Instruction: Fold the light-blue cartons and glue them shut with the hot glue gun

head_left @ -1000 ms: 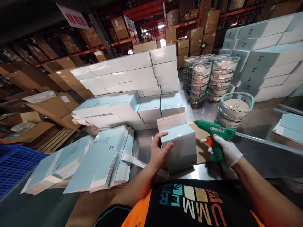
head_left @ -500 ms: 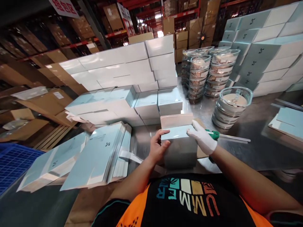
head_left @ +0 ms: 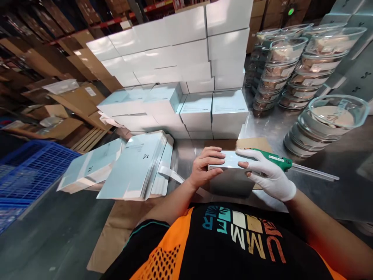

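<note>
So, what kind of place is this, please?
Most likely a warehouse packing station. Tall racks hold brown cartons behind a steel table, stacked pale blue boxes and flat unfolded ones crowd it, and both hands press on a box beside a green glue gun.

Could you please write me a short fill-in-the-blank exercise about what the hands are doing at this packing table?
1. Both hands press down on a pale blue ____.
2. The right hand wears a ____ glove, while the left hand is bare.
3. The glue gun lying behind the right hand is ____ in colour.
4. Left of the left hand lies a stack of flat cartons, near a ____ crate.

Missing words: box; white; green; blue
</note>
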